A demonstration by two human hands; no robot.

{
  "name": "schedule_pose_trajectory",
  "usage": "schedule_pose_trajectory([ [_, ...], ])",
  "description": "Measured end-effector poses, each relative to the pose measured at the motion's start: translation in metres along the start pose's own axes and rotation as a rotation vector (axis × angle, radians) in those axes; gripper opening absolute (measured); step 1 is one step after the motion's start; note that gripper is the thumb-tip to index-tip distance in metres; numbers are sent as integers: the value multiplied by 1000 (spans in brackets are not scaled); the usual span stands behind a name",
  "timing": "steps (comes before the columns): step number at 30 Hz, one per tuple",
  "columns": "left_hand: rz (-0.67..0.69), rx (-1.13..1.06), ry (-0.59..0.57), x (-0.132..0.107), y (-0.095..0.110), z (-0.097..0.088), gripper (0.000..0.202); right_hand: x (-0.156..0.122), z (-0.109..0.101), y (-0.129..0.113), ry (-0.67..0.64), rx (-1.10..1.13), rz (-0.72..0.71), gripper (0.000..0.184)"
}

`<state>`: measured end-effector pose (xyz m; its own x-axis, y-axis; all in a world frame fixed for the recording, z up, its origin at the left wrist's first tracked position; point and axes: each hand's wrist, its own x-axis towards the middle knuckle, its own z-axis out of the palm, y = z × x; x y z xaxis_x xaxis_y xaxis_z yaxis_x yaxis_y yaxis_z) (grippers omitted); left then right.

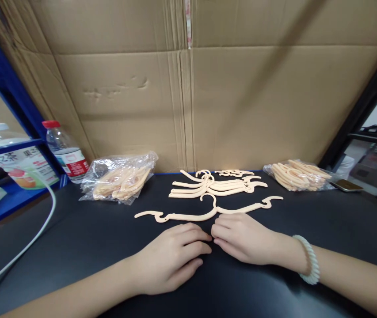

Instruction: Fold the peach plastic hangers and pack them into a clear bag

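Note:
A cream folding clothes hanger lies on the black table with its two arms spread and its hook pointing away from me. My left hand rests palm down in front of it, fingers slightly bent and apart, holding nothing. Beside it, my right hand lies with its fingers curled in; nothing shows in it, though its palm is hidden. Its knuckles are close against the hanger's middle and cover a little of the right arm; I cannot tell whether they touch. Behind lies a row of several more hangers.
Smaller cream pieces lie at the back. A plastic bag of hanger parts sits left, another bag right, near a phone. A red-capped bottle, a blue shelf and a white cable stand left. Cardboard walls the back.

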<state>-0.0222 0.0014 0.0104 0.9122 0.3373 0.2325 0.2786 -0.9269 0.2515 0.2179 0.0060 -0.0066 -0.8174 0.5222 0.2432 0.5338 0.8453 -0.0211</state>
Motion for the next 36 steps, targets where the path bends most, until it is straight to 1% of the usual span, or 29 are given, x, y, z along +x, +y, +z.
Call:
schedule_pose_trajectory([
  [9,-6,-22,21,1,1,-1,30,0,0,1,10,8,-14,12],
  [12,-46,17,28,-1,0,1,32,1,0,1,14,2,-21,13],
  [16,-129,78,70,-3,-3,5,37,1,-2,2,11,5,-19,15],
  [20,-187,97,64,-3,-5,6,39,1,-2,2,13,7,-17,15],
  [25,-201,91,69,-4,-4,6,38,0,-1,1,22,45,-14,14],
  [27,-185,88,60,-5,-5,7,36,1,-2,4,56,92,-10,11],
  [29,-156,78,51,-5,-5,7,33,1,-5,16,139,140,28,9],
  [31,-135,59,38,-5,-4,5,32,-3,-9,39,263,137,126,10],
  [33,-129,38,21,-4,-4,4,32,-10,-14,70,363,62,281,10],
  [34,-128,28,17,-4,-3,3,31,-16,-16,88,363,5,392,9],
  [36,-124,14,22,-3,-3,2,31,-28,-21,122,378,-38,514,11],
])
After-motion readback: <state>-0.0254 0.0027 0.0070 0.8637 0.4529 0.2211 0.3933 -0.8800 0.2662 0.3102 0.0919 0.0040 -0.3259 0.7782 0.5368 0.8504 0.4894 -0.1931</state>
